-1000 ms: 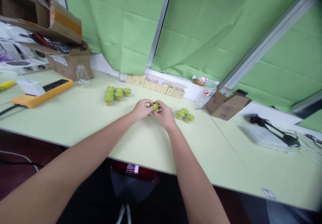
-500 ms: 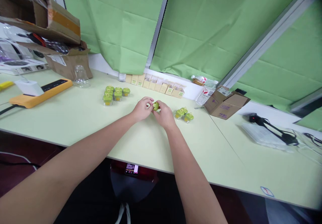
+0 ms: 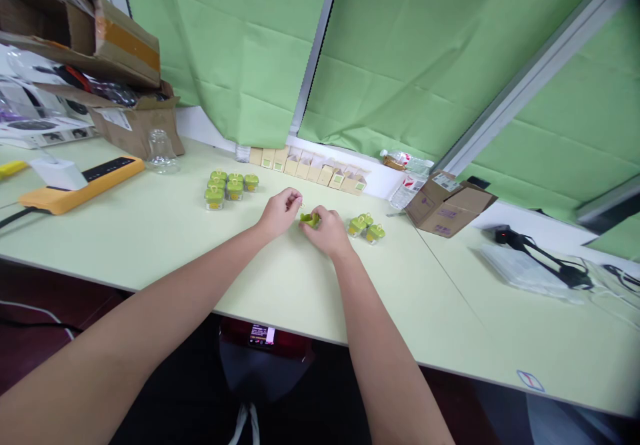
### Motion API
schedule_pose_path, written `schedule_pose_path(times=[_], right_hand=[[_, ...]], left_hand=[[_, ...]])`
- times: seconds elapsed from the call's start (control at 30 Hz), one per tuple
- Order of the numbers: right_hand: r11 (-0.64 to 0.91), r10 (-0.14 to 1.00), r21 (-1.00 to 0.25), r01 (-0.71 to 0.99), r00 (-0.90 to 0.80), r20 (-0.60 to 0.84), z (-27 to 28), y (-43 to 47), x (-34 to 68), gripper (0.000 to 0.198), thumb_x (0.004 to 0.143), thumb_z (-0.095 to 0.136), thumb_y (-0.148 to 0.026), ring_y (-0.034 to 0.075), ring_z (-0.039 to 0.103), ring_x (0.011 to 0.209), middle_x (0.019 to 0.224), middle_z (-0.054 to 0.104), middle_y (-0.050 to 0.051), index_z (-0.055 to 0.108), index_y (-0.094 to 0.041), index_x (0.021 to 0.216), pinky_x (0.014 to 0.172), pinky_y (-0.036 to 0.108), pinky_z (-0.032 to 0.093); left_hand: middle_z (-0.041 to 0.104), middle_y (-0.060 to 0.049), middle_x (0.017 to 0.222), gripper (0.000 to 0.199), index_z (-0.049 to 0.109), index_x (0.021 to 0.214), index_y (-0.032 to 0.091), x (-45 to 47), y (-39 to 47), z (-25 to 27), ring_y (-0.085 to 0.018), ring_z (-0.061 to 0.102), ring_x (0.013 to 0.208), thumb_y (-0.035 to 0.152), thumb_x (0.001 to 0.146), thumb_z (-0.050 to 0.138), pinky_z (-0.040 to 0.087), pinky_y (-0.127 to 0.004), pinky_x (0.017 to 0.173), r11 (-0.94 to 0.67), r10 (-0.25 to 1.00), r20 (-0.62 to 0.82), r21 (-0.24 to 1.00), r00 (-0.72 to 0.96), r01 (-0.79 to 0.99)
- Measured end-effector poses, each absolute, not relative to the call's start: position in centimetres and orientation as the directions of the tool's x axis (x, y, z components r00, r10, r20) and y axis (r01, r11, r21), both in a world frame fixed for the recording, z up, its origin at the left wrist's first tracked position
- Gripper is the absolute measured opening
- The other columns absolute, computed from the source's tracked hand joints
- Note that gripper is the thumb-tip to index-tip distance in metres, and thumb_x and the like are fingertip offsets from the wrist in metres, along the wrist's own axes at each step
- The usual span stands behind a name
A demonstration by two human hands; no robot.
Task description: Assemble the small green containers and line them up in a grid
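Observation:
Over the middle of the table, my right hand pinches a small green lid, tilted so that its hollow side shows. Just left of it, my left hand has thumb and forefinger pressed together on a tiny pale loop handle, partly hidden by the fingertips. To the right of my right hand stand three small clear containers with green lids and loop handles. A group of several like them sits beyond my left hand, to the left.
A row of small open cardboard boxes lines the back edge. Plastic bottles and a carton stand at back right. An orange power strip, a clear jar and large cardboard boxes occupy the left.
My hands have drawn slightly apart. The green lid has come down a little in my right hand and turned over to show its inside, while the left fingers have moved up off it.

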State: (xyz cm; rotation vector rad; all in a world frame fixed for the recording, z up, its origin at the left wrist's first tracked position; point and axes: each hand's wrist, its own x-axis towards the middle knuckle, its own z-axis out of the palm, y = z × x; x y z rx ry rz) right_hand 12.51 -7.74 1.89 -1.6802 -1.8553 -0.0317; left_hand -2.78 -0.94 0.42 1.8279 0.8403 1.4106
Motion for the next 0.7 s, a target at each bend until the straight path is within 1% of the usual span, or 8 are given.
schedule_pose_path(times=[0.1, 0.2, 0.33, 0.4, 0.47, 0.57, 0.63, 0.7], right_hand=[[0.179, 0.913, -0.284, 0.942, -0.051, 0.406, 1.4, -7.8, 12.2, 0.025, 0.072, 0.071, -0.045, 0.027, 0.053, 0.102, 0.082, 0.065, 0.007, 0.064, -0.022, 0.079, 0.087, 0.039, 0.038], [0.196, 0.927, -0.271, 0.942, -0.088, 0.365, 1.2, -7.8, 12.2, 0.027, 0.074, 0.069, -0.048, 0.029, 0.052, 0.104, 0.079, 0.065, 0.007, 0.064, -0.022, 0.07, 0.089, 0.041, 0.036], [0.252, 0.869, -0.336, 0.908, -0.059, 0.491, 1.6, -7.7, 12.5, 0.025, 0.08, 0.063, -0.046, 0.025, 0.053, 0.097, 0.084, 0.065, 0.006, 0.062, -0.021, 0.077, 0.086, 0.036, 0.039], [0.224, 0.809, -0.389, 0.894, 0.051, 0.585, 2.0, -7.5, 12.7, 0.021, 0.079, 0.062, -0.041, 0.021, 0.053, 0.085, 0.083, 0.062, 0.005, 0.057, -0.021, 0.079, 0.078, 0.033, 0.04], [0.109, 0.766, -0.493, 0.863, 0.243, 0.596, 2.5, -7.3, 13.1, 0.022, 0.076, 0.063, -0.038, 0.017, 0.047, 0.066, 0.068, 0.053, 0.0, 0.048, -0.022, 0.071, 0.065, 0.03, 0.037], [-0.07, 0.686, -0.712, 0.699, 0.552, 0.475, 3.0, -7.1, 13.6, 0.031, 0.073, 0.058, -0.028, 0.012, 0.025, 0.05, 0.053, 0.027, -0.006, 0.029, -0.023, 0.06, 0.051, 0.028, 0.026], [-0.093, 0.641, -0.805, 0.586, 0.654, 0.402, 3.1, -6.9, 14.0, 0.031, 0.07, 0.052, -0.019, 0.012, 0.018, 0.05, 0.054, 0.018, -0.006, 0.023, -0.023, 0.058, 0.049, 0.028, 0.022], [-0.103, 0.633, -0.837, 0.538, 0.684, 0.363, 3.0, -6.8, 14.2, 0.029, 0.068, 0.049, -0.015, 0.012, 0.017, 0.05, 0.054, 0.017, -0.006, 0.024, -0.023, 0.057, 0.049, 0.028, 0.023]], left_hand=[[0.066, -0.002, 0.081, 0.016, 0.061, 0.09, 0.019, -2.8, -1.2, 0.5, -0.012, 0.057, 0.067, 0.032, 0.089, 0.051, 0.046, -0.024, 0.065, -0.582, 0.806, 0.548, 0.802, 0.224, 0.134], [0.067, -0.002, 0.08, 0.016, 0.062, 0.089, 0.019, -2.9, -1.2, 0.6, -0.012, 0.057, 0.069, 0.031, 0.088, 0.052, 0.046, -0.024, 0.064, -0.597, 0.798, 0.562, 0.787, 0.219, 0.154], [0.067, -0.002, 0.081, 0.016, 0.062, 0.089, 0.019, -2.9, -1.3, 0.7, -0.013, 0.059, 0.072, 0.031, 0.088, 0.053, 0.046, -0.024, 0.066, -0.603, 0.793, 0.567, 0.784, 0.222, 0.148], [0.067, -0.002, 0.081, 0.016, 0.062, 0.089, 0.019, -2.9, -1.3, 0.7, -0.013, 0.059, 0.072, 0.031, 0.088, 0.052, 0.046, -0.024, 0.066, -0.602, 0.794, 0.568, 0.784, 0.217, 0.149], [0.067, -0.002, 0.081, 0.016, 0.062, 0.089, 0.019, -2.9, -1.4, 0.7, -0.013, 0.058, 0.071, 0.031, 0.088, 0.052, 0.046, -0.024, 0.064, -0.598, 0.797, 0.564, 0.787, 0.213, 0.153], [0.067, -0.002, 0.079, 0.016, 0.062, 0.088, 0.019, -2.9, -1.4, 0.7, -0.012, 0.057, 0.068, 0.031, 0.089, 0.052, 0.045, -0.024, 0.063, -0.593, 0.801, 0.559, 0.79, 0.215, 0.154], [0.067, -0.002, 0.079, 0.016, 0.062, 0.088, 0.019, -2.8, -1.4, 0.6, -0.012, 0.057, 0.068, 0.031, 0.089, 0.052, 0.044, -0.023, 0.062, -0.595, 0.799, 0.56, 0.79, 0.218, 0.151], [0.066, -0.002, 0.079, 0.016, 0.062, 0.088, 0.019, -2.8, -1.3, 0.5, -0.012, 0.056, 0.068, 0.031, 0.088, 0.052, 0.044, -0.023, 0.062, -0.597, 0.797, 0.562, 0.788, 0.22, 0.151]])
